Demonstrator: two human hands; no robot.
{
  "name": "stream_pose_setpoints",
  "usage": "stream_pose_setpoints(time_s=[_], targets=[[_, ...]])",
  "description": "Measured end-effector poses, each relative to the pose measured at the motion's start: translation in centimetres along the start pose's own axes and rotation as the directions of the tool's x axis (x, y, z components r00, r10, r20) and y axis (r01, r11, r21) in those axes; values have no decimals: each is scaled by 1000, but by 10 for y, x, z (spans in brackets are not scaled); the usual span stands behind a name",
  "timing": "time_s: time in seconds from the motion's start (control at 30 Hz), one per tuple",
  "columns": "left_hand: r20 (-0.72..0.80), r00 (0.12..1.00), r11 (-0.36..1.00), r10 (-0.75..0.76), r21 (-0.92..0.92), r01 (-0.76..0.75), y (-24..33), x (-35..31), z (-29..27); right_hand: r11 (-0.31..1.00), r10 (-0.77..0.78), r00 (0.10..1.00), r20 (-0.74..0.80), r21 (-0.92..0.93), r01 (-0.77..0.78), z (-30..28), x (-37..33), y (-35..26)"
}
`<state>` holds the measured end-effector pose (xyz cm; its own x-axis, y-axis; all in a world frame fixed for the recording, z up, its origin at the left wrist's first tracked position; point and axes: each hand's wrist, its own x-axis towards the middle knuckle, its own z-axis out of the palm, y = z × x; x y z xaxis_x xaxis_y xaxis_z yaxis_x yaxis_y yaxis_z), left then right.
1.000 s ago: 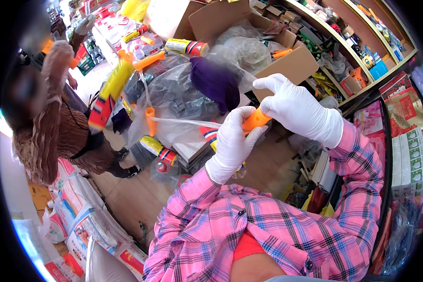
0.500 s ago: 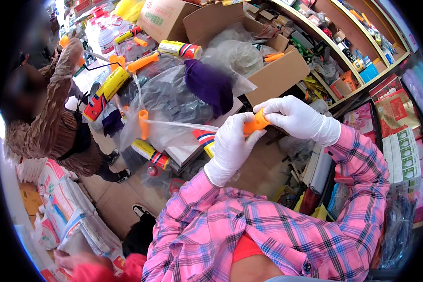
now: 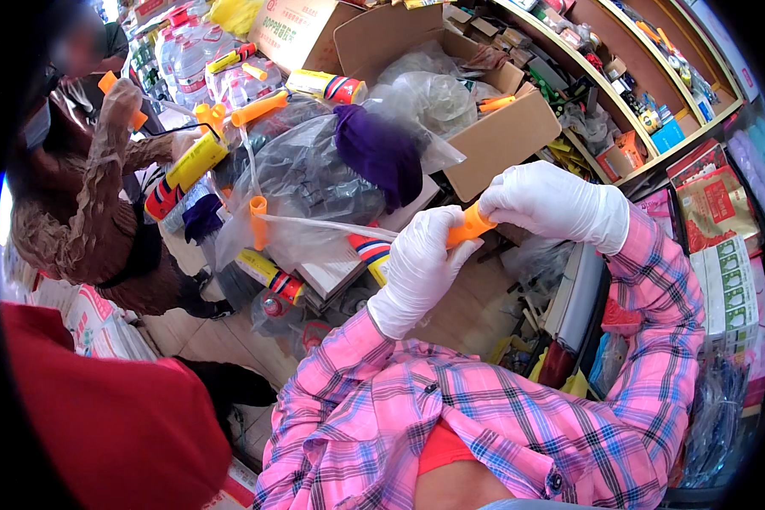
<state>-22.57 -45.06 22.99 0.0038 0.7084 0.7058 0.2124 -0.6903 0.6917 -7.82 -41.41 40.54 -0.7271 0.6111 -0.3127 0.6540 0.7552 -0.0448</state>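
My gloved left hand is closed around the lower part of an orange plastic handle. At the handle's upper end, the fingers of my gloved right hand are pressed together on it. A pale translucent strip runs leftward from beside my left hand to a second orange handle, which hangs over clear plastic bags. Behind my left wrist lies a packaged roll in yellow, red and blue. My gloves hide part of the held handle.
A purple cloth lies on the bags. Beyond stands an open cardboard box; shelves of goods line the right. At left, a person in brown holds a paint roller. Someone's red garment fills the lower left.
My right hand has turned and shifted slightly right on the handle. The red-clad person has moved into the lower left. The person in brown has shifted, lowering the raised hand slightly.
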Motion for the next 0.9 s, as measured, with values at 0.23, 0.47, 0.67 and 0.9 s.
stream_pose_setpoints(time_s=[0.23, 0.47, 0.67, 0.9], targets=[[12, 1000, 1000, 7, 3, -7, 1, 1, 0, 986, -167, 984, -64, -17, 166, 3, -2, 7], [16, 998, 998, 58, 6, -58, 2, -3, 4, 988, -137, 990, -20, -71, 135, 9, -9, 1], [54, 995, 992, -87, -83, 91, 7, -5, -2, 945, -235, 964, -128, 201, 257, 20, -2, 12], [159, 970, 949, -184, -227, 218, 11, -8, 19, 886, 33, 941, -337, 445, 128, 65, -27, 21]])
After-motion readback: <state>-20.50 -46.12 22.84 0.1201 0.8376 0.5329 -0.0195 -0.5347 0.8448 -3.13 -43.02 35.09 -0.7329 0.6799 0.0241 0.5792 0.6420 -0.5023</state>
